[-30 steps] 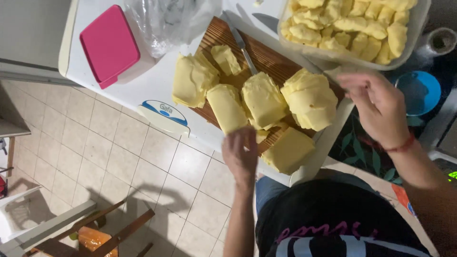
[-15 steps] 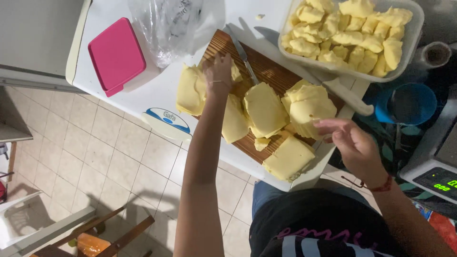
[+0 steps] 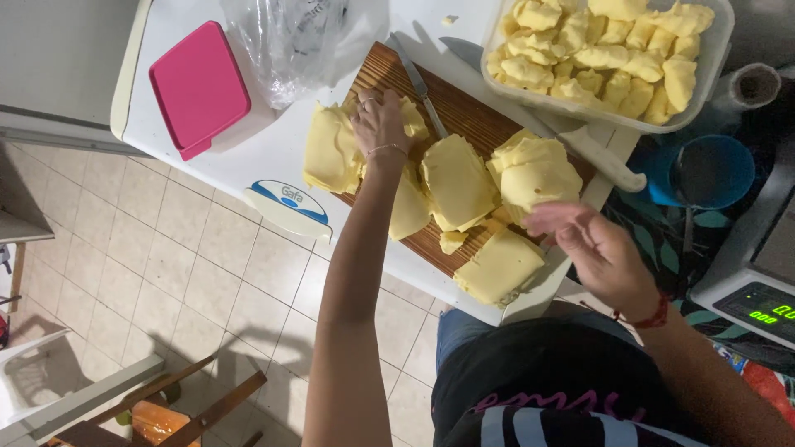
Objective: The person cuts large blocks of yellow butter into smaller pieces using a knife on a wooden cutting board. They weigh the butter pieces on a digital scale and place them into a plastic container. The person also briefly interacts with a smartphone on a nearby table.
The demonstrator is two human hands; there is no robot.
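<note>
A clear tub [image 3: 712,79] beyond the wooden cutting board [image 3: 464,112] is already heaped with cut yellow pieces, while several large yellow slabs [image 3: 457,182] are left whole on the board. The far-corner slab [image 3: 331,149] is pressed under the left hand [image 3: 379,124], fingers curled; the right hand [image 3: 592,244] is held open and empty near the board's near edge. A knife [image 3: 418,83] is laid on the board.
</note>
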